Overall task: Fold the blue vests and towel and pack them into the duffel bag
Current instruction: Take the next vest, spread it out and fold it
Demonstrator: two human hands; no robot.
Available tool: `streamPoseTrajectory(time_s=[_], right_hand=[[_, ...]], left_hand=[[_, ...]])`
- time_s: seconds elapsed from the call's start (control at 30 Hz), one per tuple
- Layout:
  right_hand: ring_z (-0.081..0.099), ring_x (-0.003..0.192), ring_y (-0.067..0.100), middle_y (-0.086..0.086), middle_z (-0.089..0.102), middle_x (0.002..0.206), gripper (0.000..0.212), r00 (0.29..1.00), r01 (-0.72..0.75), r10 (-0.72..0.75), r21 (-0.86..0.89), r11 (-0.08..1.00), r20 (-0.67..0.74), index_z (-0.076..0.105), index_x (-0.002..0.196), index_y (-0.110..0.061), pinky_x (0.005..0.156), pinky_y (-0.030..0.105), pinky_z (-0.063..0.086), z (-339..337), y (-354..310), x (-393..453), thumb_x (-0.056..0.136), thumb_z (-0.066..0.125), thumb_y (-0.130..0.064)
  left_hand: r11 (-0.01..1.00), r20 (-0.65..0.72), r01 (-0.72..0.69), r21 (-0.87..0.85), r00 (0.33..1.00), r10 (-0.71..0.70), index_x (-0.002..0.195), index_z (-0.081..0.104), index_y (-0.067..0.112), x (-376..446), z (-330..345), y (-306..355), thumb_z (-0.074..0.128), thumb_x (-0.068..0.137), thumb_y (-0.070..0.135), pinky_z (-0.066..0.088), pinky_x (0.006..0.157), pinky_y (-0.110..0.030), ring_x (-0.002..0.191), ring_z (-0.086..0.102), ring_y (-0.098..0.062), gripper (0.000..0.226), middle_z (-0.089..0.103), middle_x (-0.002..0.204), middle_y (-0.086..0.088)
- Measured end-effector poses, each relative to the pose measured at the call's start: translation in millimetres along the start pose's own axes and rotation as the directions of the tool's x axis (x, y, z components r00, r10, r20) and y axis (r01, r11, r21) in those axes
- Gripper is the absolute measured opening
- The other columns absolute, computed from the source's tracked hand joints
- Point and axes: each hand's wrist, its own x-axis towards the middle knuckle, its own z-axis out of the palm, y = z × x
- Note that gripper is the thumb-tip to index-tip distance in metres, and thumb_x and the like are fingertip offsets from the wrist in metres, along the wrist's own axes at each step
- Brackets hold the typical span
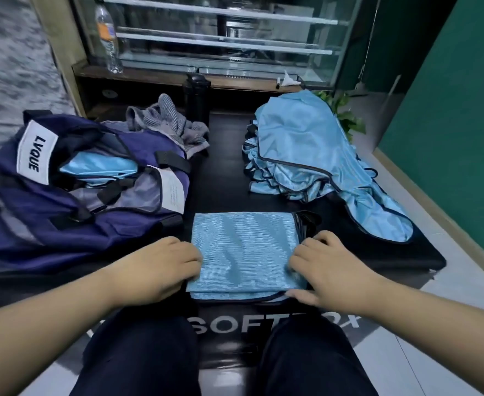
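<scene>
A folded light-blue vest (243, 252) with dark trim lies square on the black mat right in front of me. My left hand (161, 270) grips its left edge, fingers curled onto the fabric. My right hand (326, 270) holds its right edge, thumb along the near corner. The navy duffel bag (49, 224) lies open at the left with a folded blue vest (98, 168) inside. A pile of unfolded blue vests (306, 155) sits at the right. A grey striped towel (166, 121) lies crumpled behind the bag.
A black flask (197, 95) stands at the mat's far edge before a glass display cabinet (221, 38). A water bottle (108, 38) stands on the cabinet ledge. A green wall (449, 138) runs along the right, with a plant (346, 115) behind the vest pile. My knees are below.
</scene>
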Motion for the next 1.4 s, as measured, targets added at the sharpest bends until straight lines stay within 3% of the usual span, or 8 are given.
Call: streamPoseTrajectory(time_s=[0.2, 0.33, 0.47, 0.57, 0.67, 0.87, 1.13, 1.4], right_hand=[[0.053, 0.084, 0.02, -0.002, 0.051, 0.09, 0.031, 0.964, -0.265, 0.264, 0.207, 0.942, 0.031, 0.055, 0.093, -0.017, 0.07, 0.034, 0.041, -17.8, -3.0, 18.2, 0.095, 0.041, -0.044], [0.055, 0.095, 0.027, 0.009, 0.044, 0.108, 0.047, 0.655, -0.756, 0.644, 0.357, 0.549, 0.395, 0.036, 0.117, -0.007, 0.071, 0.033, 0.039, -23.6, 5.3, 48.2, 0.094, 0.049, -0.046], [0.063, 0.072, 0.022, 0.006, 0.056, 0.084, 0.053, 0.49, -0.872, 0.614, 0.339, 0.355, 0.618, 0.034, 0.124, 0.002, 0.054, 0.028, 0.044, -18.8, 29.3, 75.4, 0.09, 0.059, -0.031], [0.059, 0.057, 0.023, 0.009, 0.055, 0.063, 0.011, 0.52, -0.849, 0.521, 0.347, 0.397, 0.677, 0.05, 0.083, -0.004, 0.047, 0.026, 0.047, -16.0, 36.9, 88.2, 0.089, 0.057, -0.009], [0.06, 0.07, 0.027, 0.011, 0.056, 0.075, 0.019, 0.602, -0.791, 0.534, 0.352, 0.501, 0.593, 0.044, 0.072, -0.008, 0.061, 0.035, 0.051, -13.7, 38.2, 102.4, 0.089, 0.052, -0.006], [0.043, 0.128, 0.027, 0.007, 0.042, 0.144, 0.05, 0.863, -0.49, 0.475, 0.514, 0.704, 0.172, 0.036, 0.14, -0.015, 0.098, 0.038, 0.04, -1.7, 29.6, 141.7, 0.092, 0.04, -0.001], [0.043, 0.127, 0.02, 0.0, 0.048, 0.133, 0.039, 0.954, -0.263, 0.298, 0.505, 0.822, 0.011, 0.043, 0.133, -0.016, 0.105, 0.031, 0.032, 28.1, 11.8, 94.2, 0.095, 0.047, -0.024], [0.023, 0.144, 0.014, -0.003, 0.034, 0.152, 0.063, 0.985, 0.164, -0.138, 0.321, 0.933, -0.102, 0.043, 0.137, -0.023, 0.116, 0.037, 0.015, 69.6, -1.1, -0.6, 0.089, 0.048, -0.063]], left_hand=[[0.986, -0.051, 0.147, -0.082, 0.987, -0.151, 0.079, 0.055, 0.027, 33.6, -10.1, -1.6, 0.037, 0.071, 0.024, 0.04, 0.075, -0.03, 0.074, 0.055, -0.015, 0.02, 0.055, 0.076, 0.011], [0.886, -0.045, 0.435, -0.158, 0.894, -0.446, 0.108, 0.053, 0.02, 84.8, -4.8, -8.0, 0.036, 0.092, 0.017, 0.039, 0.083, -0.037, 0.1, 0.051, -0.023, 0.024, 0.054, 0.108, 0.001], [0.767, 0.154, 0.616, -0.18, 0.788, -0.596, 0.102, 0.043, 0.021, 109.5, 7.7, -19.7, 0.037, 0.099, 0.017, 0.03, 0.079, -0.034, 0.096, 0.047, -0.023, 0.008, 0.052, 0.101, 0.001], [0.75, 0.116, 0.628, -0.207, 0.777, -0.619, 0.092, 0.039, 0.025, 101.3, 15.2, -26.9, 0.046, 0.095, 0.018, 0.031, 0.077, -0.035, 0.092, 0.046, -0.02, 0.01, 0.051, 0.096, 0.004], [0.774, 0.083, 0.599, -0.205, 0.799, -0.596, 0.091, 0.035, 0.03, 86.3, 12.7, -27.8, 0.049, 0.091, 0.025, 0.029, 0.076, -0.033, 0.089, 0.047, -0.018, 0.015, 0.047, 0.09, 0.008], [0.756, 0.188, 0.556, -0.344, 0.83, -0.525, 0.095, 0.057, 0.033, 62.1, -0.6, -13.8, 0.052, 0.086, 0.053, 0.031, 0.078, -0.022, 0.071, 0.047, -0.009, 0.022, 0.052, 0.065, 0.011], [0.895, -0.019, 0.29, -0.339, 0.949, -0.314, 0.123, 0.06, 0.031, 38.1, 16.0, -20.7, 0.026, 0.085, 0.044, 0.03, 0.106, -0.028, 0.129, 0.028, 0.005, 0.053, 0.042, 0.142, 0.016], [0.952, 0.07, 0.236, -0.196, 0.971, -0.227, 0.148, 0.018, 0.04, 14.9, 42.3, -18.9, 0.042, 0.08, 0.071, -0.003, 0.116, -0.022, 0.142, -0.003, 0.007, 0.078, -0.003, 0.155, 0.028]])
